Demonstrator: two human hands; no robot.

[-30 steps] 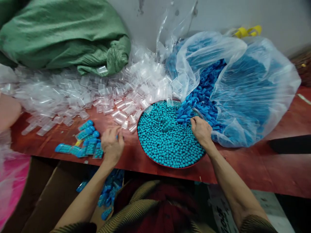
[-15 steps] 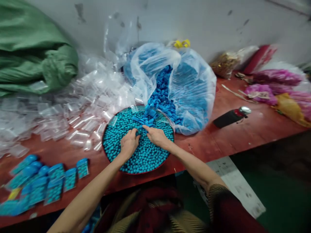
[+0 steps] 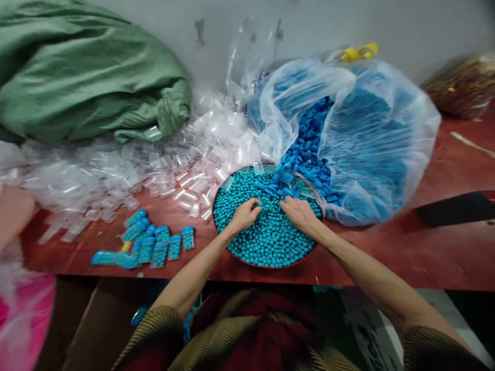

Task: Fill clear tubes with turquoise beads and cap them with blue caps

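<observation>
A round tray with a red rim (image 3: 270,266) is full of turquoise beads (image 3: 270,242). Over its left half is my left hand (image 3: 246,214), fingers curled and thumb close to the index finger; whatever is in them blends with the beads. My right hand (image 3: 299,212) is closed at the right, its fingertips beside the loose blue caps (image 3: 276,188) on the tray's far side. A bit of blue shows under those fingertips, too small to tell if it is gripped. More caps spill from a large translucent bag (image 3: 371,144) behind.
Clear plastic containers (image 3: 197,180) lie heaped left of the tray, below a green sack (image 3: 93,77). Several bead-filled containers with blue caps (image 3: 159,250) rest near the front edge of the red table (image 3: 216,265). At right lies a dark bottle (image 3: 452,208).
The view has swung left, so things sit further right in the picture. My hands were close together over the beads and have moved apart.
</observation>
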